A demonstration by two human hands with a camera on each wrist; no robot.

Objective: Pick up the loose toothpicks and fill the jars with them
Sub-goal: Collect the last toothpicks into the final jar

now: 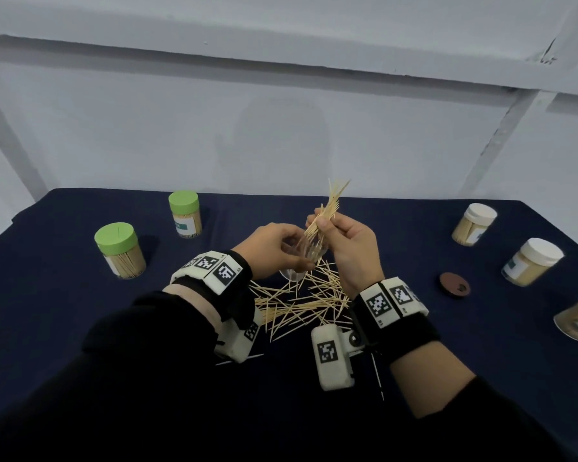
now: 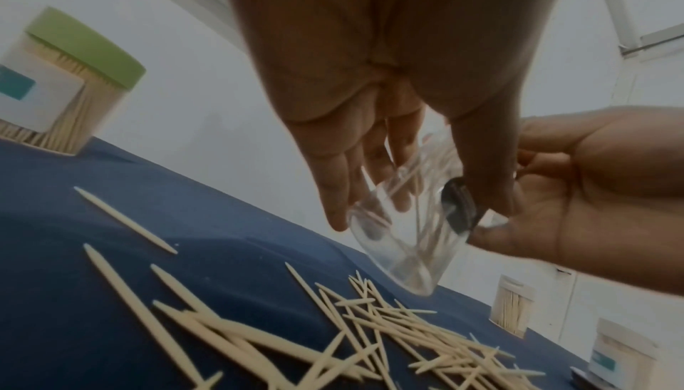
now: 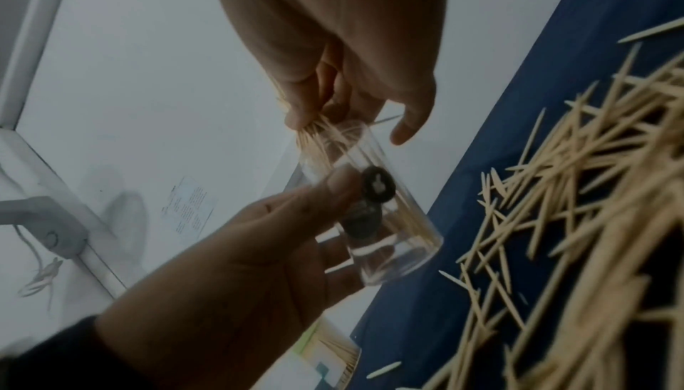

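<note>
Both hands raised over table: left hand (image 1: 274, 246) grip curled round clear jar (image 1: 306, 253), right hand (image 1: 347, 243) pinching toothpick bundle (image 1: 329, 205).

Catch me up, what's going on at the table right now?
The left hand holds a clear jar tilted over the table. The right hand pinches a bundle of toothpicks, feeding their ends into its mouth. Many loose toothpicks lie on the dark cloth. Filled, lidded jars stand at both sides.
</note>
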